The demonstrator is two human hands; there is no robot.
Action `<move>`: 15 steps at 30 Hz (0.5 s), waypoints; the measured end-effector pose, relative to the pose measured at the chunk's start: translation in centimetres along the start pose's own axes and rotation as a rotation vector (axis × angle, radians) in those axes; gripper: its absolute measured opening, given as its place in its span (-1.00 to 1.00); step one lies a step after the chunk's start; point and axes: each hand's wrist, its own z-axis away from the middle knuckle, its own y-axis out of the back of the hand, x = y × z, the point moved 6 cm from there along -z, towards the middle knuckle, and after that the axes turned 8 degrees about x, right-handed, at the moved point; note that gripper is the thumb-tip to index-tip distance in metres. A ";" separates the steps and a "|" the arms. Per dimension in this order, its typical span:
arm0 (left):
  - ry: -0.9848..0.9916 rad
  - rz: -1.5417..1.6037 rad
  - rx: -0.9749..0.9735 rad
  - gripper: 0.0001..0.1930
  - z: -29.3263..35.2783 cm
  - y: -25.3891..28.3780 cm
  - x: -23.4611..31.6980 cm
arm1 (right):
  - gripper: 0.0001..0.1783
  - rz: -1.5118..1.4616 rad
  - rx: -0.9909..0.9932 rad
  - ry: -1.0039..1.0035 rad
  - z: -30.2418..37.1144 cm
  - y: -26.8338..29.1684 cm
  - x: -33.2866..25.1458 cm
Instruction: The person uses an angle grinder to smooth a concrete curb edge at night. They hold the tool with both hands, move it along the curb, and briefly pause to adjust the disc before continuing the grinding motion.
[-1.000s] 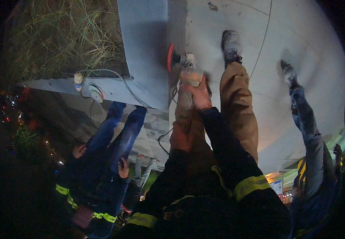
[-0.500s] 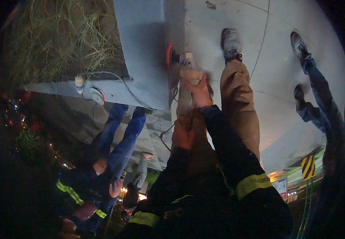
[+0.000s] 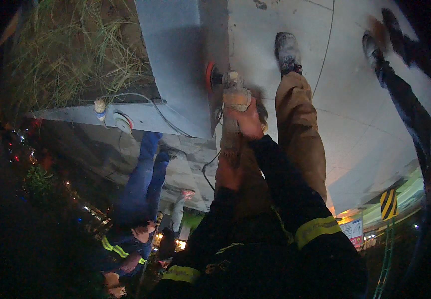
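Note:
An angle grinder (image 3: 232,134), dusty and pale with a worn body, lies lengthwise between my hands. My right hand (image 3: 249,121) wraps around its front part, just behind the head. Lower down, my left hand (image 3: 229,174) grips the rear end, dim and partly in shadow. The grinder's reddish disc (image 3: 209,76) stands on edge against the side face of a grey concrete kerb (image 3: 175,55), though I cannot tell whether it touches. A dark power cable (image 3: 204,172) curves out beside the tool's rear.
On the kerb's ledge lie a round disc tool (image 3: 123,122), a pale plug connector (image 3: 100,107) and a cable (image 3: 150,99). Dry grass (image 3: 91,55) grows beyond. A co-worker's legs (image 3: 143,174) are at left; another person's leg (image 3: 407,104) is at right, near a striped sign (image 3: 388,205).
My hands and the grinder stay in nearly the same place. The co-worker at left has shifted legs and hands; the person at right has stepped, moving one foot farther away.

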 end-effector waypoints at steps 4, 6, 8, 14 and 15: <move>0.007 -0.083 -0.006 -0.37 0.6 1.0 0.9 | -0.22 -0.101 -0.037 0.031 -0.1 -0.2 1.1; -0.044 -0.041 0.046 -0.37 0.4 1.9 1.9 | -0.19 -0.154 -0.100 0.057 -0.3 -0.6 -0.6; -0.097 -0.010 0.073 -0.38 0.0 2.1 2.5 | -0.18 -0.086 -0.094 0.071 -0.6 -0.6 -2.3; -0.117 -0.003 0.100 -0.40 -0.2 0.8 2.2 | -0.18 -0.059 -0.080 0.026 -1.0 -0.1 -1.7; -0.126 -0.018 0.105 -0.40 0.3 0.7 1.8 | -0.19 -0.064 -0.089 0.008 -0.6 0.0 -1.4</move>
